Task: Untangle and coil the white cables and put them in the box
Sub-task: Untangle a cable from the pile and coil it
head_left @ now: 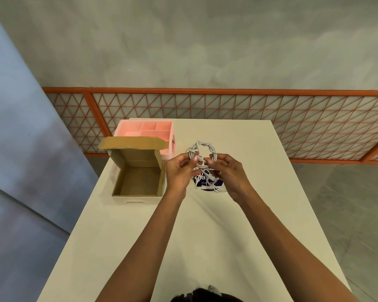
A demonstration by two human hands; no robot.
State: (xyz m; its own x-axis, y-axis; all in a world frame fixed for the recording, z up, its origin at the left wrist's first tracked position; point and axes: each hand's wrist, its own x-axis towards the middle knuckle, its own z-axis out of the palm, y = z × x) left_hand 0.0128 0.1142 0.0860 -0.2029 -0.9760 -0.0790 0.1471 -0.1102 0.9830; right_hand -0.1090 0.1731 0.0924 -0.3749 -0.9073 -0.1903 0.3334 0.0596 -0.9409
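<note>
Hands, left hand (179, 171) and right hand (227, 173), raised together, pinch the coiled white cables (202, 150).

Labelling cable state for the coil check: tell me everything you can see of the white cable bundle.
The white cable bundle is thin, rubbery-looking cord wound into a small ring, with extra turns twisted round the ring. It seems to be held up off the table, to the right of the open cardboard box and not in it. The left hand and right hand each pinch its lower part. Loose ends with white plugs hang below, over a round purple label.
</note>
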